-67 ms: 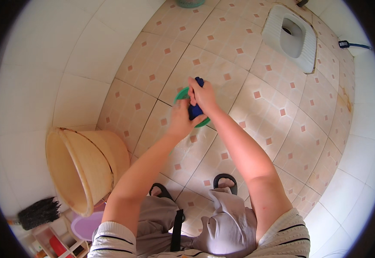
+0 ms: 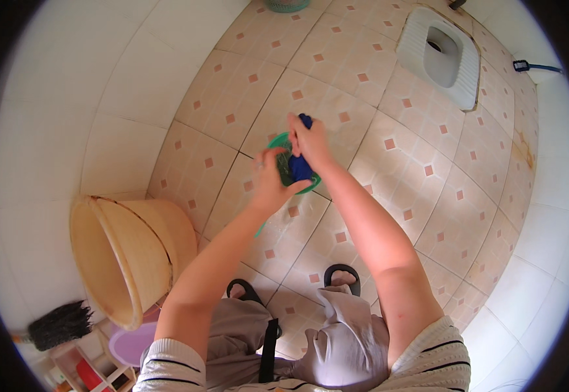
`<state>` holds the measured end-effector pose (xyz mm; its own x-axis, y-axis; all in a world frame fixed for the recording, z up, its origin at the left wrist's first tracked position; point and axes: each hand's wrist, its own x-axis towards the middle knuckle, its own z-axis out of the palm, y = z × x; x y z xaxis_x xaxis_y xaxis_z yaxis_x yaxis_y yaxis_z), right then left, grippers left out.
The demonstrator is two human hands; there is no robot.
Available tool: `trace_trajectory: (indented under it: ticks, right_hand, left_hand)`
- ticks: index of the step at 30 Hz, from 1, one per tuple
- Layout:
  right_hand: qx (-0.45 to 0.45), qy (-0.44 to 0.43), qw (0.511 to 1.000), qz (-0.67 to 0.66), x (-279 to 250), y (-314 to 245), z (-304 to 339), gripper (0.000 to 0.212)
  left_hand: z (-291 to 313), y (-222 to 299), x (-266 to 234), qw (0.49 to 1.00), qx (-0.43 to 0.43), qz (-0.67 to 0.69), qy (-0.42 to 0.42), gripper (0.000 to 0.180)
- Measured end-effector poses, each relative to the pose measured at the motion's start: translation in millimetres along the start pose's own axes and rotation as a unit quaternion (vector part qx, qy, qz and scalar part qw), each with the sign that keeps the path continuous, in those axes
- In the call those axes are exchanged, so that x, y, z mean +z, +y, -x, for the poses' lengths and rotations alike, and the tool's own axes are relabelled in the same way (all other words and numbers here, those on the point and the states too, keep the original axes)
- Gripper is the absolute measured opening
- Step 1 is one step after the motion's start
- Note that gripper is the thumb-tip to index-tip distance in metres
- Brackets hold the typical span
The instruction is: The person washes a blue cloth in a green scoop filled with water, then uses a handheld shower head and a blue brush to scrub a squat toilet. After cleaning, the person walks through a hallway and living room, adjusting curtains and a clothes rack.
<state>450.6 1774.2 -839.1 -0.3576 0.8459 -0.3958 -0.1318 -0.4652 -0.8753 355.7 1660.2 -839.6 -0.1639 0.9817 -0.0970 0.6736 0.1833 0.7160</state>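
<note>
My right hand [image 2: 311, 144] is closed round a bunched dark blue cloth [image 2: 300, 168]. One end of the cloth sticks out above the fist, and the thicker end hangs below it over a round green basin [image 2: 310, 189]. To the left of the cloth, my left hand [image 2: 272, 175] has its fingers spread and curved over the basin's left side, with a gap between palm and cloth. Both hands hide much of the basin, which is in the middle of the tiled floor. A thin green strip [image 2: 260, 229] shows beside my left forearm; most of it is hidden.
A large cream bucket [image 2: 183, 219] lies tipped toward the left wall. Near it are a black-bristled brush [image 2: 61, 325], a purple basin [image 2: 126, 343] and a small rack [image 2: 75, 360]. A squat toilet [image 2: 411, 49] is set into the floor at the far right. My sandalled feet flank the near floor.
My left hand has let go of the cloth and spread its fingers, moving slightly away to the left. The cloth's lower end now shows more fully under my right fist.
</note>
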Motion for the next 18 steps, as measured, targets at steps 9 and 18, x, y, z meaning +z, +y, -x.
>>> trace_trajectory:
  ticks: [9,18]
  right_hand:
    - [-0.048,0.159,0.984,-0.058,-48,-9,-23,0.036]
    - [0.003,0.338,0.886,-0.317,-139,5,-41,0.032]
  left_hand:
    - [70,-52,-25,0.913,-0.28,0.172,-0.24,0.038]
    - [-42,41,-24,0.867,-0.322,0.276,-0.262,0.025]
